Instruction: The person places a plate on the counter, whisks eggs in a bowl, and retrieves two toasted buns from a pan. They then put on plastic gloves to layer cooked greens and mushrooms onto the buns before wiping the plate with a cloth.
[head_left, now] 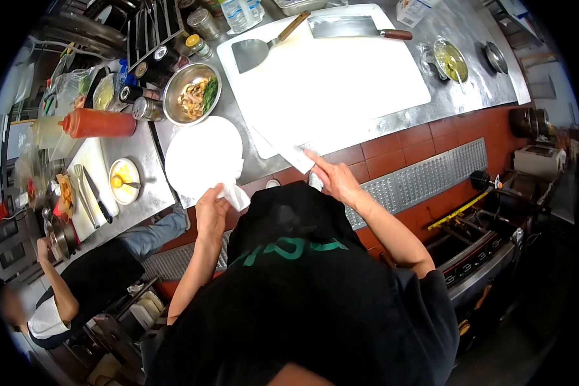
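My left hand (211,209) pinches a crumpled white paper towel (238,197) at the near edge of a round white plate (199,154). Toward the front edge of a large white cutting board (334,77), my right hand (341,184) has its fingers closed on a flat white piece (296,158) with a straight edge; I cannot tell whether it is paper or a blade. Just beyond the plate stands a steel bowl (168,106) with cooked strips and green leaves in it. At the board's far side lie a wide spatula (251,55) and a cleaver (344,27).
Left of the plate are a red squeeze bottle (100,123), seasoning jars (148,109), a knife (95,193) and a small dish of yellow food (123,177). A bowl of green sauce (452,61) stands at right. A co-worker (77,283) stands at lower left.
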Demonstrator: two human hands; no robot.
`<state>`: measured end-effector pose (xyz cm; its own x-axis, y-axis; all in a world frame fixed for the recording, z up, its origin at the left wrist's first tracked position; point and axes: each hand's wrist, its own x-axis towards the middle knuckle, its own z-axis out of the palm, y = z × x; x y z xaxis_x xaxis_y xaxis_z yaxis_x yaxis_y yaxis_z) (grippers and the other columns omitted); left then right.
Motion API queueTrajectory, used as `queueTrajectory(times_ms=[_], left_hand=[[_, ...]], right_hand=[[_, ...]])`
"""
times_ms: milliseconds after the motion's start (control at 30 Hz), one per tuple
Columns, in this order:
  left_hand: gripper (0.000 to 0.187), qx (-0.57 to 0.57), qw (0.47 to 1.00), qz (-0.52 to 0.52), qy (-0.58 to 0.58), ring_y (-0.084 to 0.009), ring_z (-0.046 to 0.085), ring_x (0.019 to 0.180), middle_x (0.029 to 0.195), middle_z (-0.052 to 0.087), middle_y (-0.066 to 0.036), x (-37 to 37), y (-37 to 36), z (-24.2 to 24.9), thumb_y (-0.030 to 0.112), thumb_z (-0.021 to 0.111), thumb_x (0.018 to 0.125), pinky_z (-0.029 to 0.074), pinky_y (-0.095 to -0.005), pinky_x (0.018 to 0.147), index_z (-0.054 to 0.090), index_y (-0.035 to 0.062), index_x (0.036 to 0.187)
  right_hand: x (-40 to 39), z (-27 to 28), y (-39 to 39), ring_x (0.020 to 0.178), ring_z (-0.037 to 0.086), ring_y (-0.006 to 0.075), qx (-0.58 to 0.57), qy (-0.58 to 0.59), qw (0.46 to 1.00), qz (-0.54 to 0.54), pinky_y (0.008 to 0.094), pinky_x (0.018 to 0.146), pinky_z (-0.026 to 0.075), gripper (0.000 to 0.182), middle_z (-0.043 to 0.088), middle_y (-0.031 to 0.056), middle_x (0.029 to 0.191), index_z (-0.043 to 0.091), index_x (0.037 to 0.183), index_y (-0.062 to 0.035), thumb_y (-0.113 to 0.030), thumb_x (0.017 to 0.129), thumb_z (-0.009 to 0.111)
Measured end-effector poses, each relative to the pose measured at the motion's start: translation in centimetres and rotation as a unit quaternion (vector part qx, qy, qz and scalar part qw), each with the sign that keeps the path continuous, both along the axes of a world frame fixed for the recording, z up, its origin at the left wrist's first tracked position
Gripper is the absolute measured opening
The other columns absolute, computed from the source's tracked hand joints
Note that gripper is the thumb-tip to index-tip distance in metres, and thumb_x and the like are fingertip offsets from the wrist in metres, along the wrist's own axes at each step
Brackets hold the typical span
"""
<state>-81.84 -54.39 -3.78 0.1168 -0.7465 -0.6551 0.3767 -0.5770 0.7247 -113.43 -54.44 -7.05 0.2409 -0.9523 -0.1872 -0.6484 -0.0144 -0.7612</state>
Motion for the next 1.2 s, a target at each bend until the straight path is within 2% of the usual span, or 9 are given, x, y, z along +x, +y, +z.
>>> queueTrajectory(times_ms=[33,100,167,433,567,633,767,1033,1200], left_hand=[[0.036,0.030,0.997,0.015,0.064,-0.0328,0.063,0.094,0.106,0.060,-0.021,0.0,0.0,1.2,0.013,0.048,0.093,0.051,-0.0402,0.085,0.046,-0.0123,0.118],[0.041,0.058,0.990,0.036,0.127,-0.0325,0.061,0.101,0.113,0.058,-0.021,-0.6,0.0,1.8,0.021,0.045,0.096,0.048,-0.0419,0.090,0.043,-0.0104,0.122],[0.051,0.053,0.992,0.028,0.110,-0.0302,0.051,0.116,0.128,0.050,-0.017,-1.8,0.2,0.9,0.034,0.041,0.097,0.039,-0.0430,0.100,0.038,-0.0049,0.129],[0.046,-0.047,0.972,-0.047,0.226,-0.0245,0.041,0.126,0.133,0.045,-0.015,-9.5,-4.8,3.1,0.017,0.048,0.092,0.030,-0.0407,0.107,0.037,-0.0027,0.131],[0.048,0.012,0.872,-0.002,0.489,-0.0253,0.041,0.126,0.134,0.043,-0.015,-12.1,-5.4,6.3,-0.001,0.046,0.087,0.030,-0.0386,0.107,0.032,-0.0049,0.133],[0.054,-0.139,0.944,-0.168,0.249,-0.0246,0.040,0.126,0.136,0.039,-0.017,-13.7,-5.0,5.5,-0.007,0.050,0.083,0.031,-0.0386,0.106,0.030,-0.0071,0.133],[0.060,-0.185,0.967,-0.159,0.068,-0.0210,0.058,0.103,0.116,0.056,-0.016,-17.7,-5.6,4.4,-0.010,0.062,0.078,0.045,-0.0309,0.091,0.036,-0.0083,0.132],[0.047,-0.159,0.986,-0.022,-0.053,-0.0166,0.060,0.090,0.104,0.060,-0.012,-21.6,-13.3,5.5,-0.008,0.065,0.078,0.049,-0.0259,0.078,0.051,-0.0041,0.123],[0.052,-0.155,0.985,0.055,-0.044,-0.0210,0.061,0.093,0.111,0.059,-0.017,-12.8,-23.8,-1.3,-0.008,0.056,0.084,0.051,-0.0270,0.077,0.036,-0.0025,0.131]], right_hand=[[0.4,-0.4,0.9,0.061,0.058,0.0367,-0.042,-0.085,0.995,0.005,0.0391,0.056,0.046,0.045,0.060,0.0203,0.070,0.041,0.138,-0.0244,-0.017,0.094,0.050],[1.3,2.9,2.3,0.052,0.041,0.0074,0.196,-0.186,0.962,-0.042,0.0258,0.048,0.040,0.044,0.045,0.0006,0.061,0.041,0.139,-0.0204,-0.016,0.096,0.047],[2.2,6.3,2.9,0.050,0.040,0.0059,0.246,-0.233,0.938,-0.064,0.0221,0.045,0.038,0.043,0.044,-0.0013,0.060,0.041,0.139,-0.0218,-0.016,0.097,0.047],[4.9,9.6,2.7,0.048,0.040,0.0043,0.204,-0.282,0.920,-0.179,0.0208,0.043,0.037,0.044,0.045,-0.0020,0.060,0.041,0.139,-0.0233,-0.015,0.096,0.048],[4.3,10.4,3.3,0.047,0.041,0.0046,0.161,-0.258,0.917,-0.259,0.0218,0.045,0.038,0.044,0.045,-0.0018,0.057,0.041,0.139,-0.0234,-0.015,0.096,0.049],[3.4,10.8,3.4,0.047,0.041,0.0052,0.095,-0.250,0.927,-0.261,0.0227,0.046,0.038,0.044,0.045,-0.0014,0.056,0.042,0.139,-0.0225,-0.015,0.096,0.049],[0.5,11.7,3.1,0.048,0.041,0.0053,0.086,-0.254,0.934,-0.238,0.0229,0.047,0.038,0.044,0.048,-0.0009,0.058,0.042,0.139,-0.0194,-0.013,0.095,0.049],[-5.7,11.4,2.8,0.052,0.047,0.0106,0.078,-0.208,0.962,-0.158,0.0266,0.053,0.042,0.048,0.050,0.0057,0.058,0.040,0.139,-0.0176,-0.009,0.093,0.052],[-9.0,11.3,1.0,0.048,0.043,0.0064,0.191,-0.212,0.950,-0.127,0.0223,0.047,0.038,0.045,0.050,0.0002,0.060,0.042,0.138,-0.0187,-0.011,0.095,0.050]])
